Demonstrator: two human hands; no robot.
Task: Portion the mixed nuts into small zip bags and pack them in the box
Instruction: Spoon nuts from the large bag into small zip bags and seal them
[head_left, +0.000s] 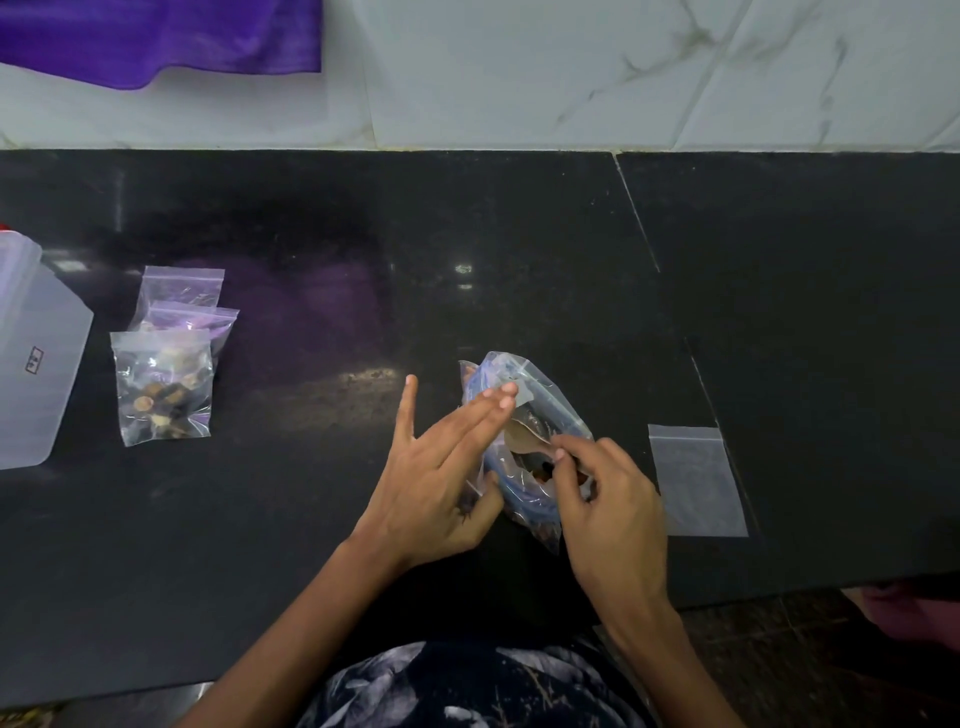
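A large clear zip bag of mixed nuts with a blue zip line stands open in the middle of the black counter. My left hand holds its left rim, thumb against the near edge, fingers stretched along the side and index finger splayed away. My right hand has its fingers curled at the bag's right rim and mouth; whether they also hold nuts is hidden. Three small filled zip bags lie overlapping at the left. Beside them, at the left edge, sits a translucent plastic box. One empty small zip bag lies flat to the right.
A white marbled wall rises behind the counter, with purple cloth hanging at its top left. The counter's front edge drops off at the lower right, where dark floor shows.
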